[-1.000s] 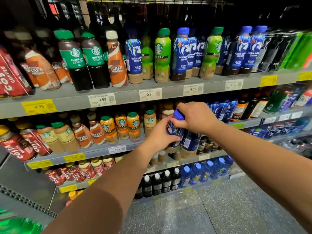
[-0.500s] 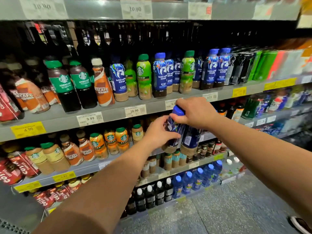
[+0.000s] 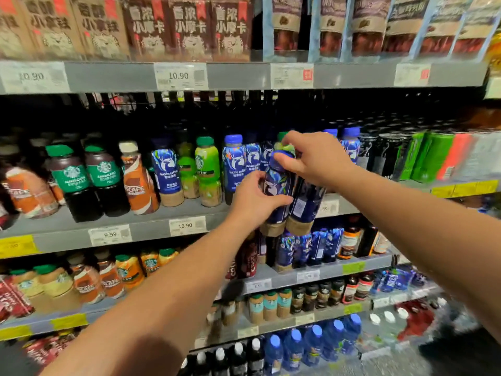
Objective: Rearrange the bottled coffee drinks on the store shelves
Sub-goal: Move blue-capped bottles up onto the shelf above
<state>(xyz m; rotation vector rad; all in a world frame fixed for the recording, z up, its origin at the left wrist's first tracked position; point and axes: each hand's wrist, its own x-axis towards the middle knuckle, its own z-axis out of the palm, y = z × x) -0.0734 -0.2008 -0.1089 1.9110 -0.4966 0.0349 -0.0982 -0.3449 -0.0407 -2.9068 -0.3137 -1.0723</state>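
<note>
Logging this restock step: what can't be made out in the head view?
All head view.
Cap of the second luckin bottle: hidden under the right hand.
Shelf spot behind them: covered by the left hand and first luckin bottle.
Price tag: left digits hidden by the second luckin bottle.
Bottom-right goods: motion-blurred.

Both my arms are bare. My left forearm (image 3: pixel 162 289) and my right forearm (image 3: pixel 420 221) show uncovered skin the whole way from the edges of view up to the wrists, smooth and slim, the left one in shadow near its lower end. My left hand (image 3: pixel 253 198) and my right hand (image 3: pixel 314 158) are bare as well, knuckles showing
</note>
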